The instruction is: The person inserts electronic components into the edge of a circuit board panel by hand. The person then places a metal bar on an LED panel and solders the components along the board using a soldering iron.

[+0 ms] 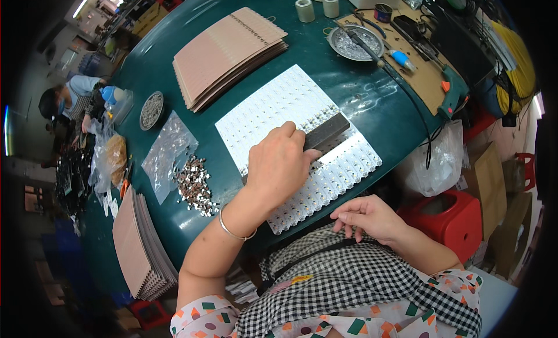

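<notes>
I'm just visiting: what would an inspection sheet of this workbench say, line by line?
Surface: dark green table, crowded.
Job's things: white panel of small parts in rows; dark block lying on it.
Clutter: stacks of pinkish boards, heap of small parts, clear bags, metal dishes, tape rolls.
Grippers: left hand presses on the block; right hand rests near the lap, holding nothing that I can see.
Cables: black cord running across the table to a green tool.
Surroundings: red stool, white bag, another person at the far left.
</notes>
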Motion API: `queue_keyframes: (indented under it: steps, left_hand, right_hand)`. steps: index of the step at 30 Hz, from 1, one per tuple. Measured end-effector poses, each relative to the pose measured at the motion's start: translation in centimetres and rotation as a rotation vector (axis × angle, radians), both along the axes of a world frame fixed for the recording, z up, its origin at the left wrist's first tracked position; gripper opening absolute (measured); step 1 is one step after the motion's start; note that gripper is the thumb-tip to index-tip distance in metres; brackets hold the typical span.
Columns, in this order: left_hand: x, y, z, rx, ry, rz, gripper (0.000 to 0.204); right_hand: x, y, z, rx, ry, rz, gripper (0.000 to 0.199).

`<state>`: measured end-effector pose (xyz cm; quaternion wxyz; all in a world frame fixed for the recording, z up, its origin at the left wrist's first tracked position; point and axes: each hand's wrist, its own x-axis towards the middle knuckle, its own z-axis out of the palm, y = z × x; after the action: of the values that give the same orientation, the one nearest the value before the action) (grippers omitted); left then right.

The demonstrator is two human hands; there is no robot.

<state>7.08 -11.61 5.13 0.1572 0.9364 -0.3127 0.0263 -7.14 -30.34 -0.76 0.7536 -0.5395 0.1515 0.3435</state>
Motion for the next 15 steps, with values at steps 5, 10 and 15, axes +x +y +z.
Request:
queue_keyframes:
  steps: [5, 10, 15]
  left_hand:
    - [0.5, -0.5, -1.0, 0.058, 0.020, 0.019, 0.030]
    - [0.3, -0.5, -1.5, 0.083, 0.025, 0.041, 0.030]
    - [0.4, -0.7, -1.6, 0.071, 0.018, 0.047, 0.030]
  right_hand:
    - [0.2, -1.2, 0.6, -0.106, -0.095, 0.023, 0.023]
    - [0.4, -2.5, 0.4, -0.132, -0.145, -0.019, 0.021]
    - [0.7, -2.6, 0.3, -0.150, -0.153, -0.044, 0.020]
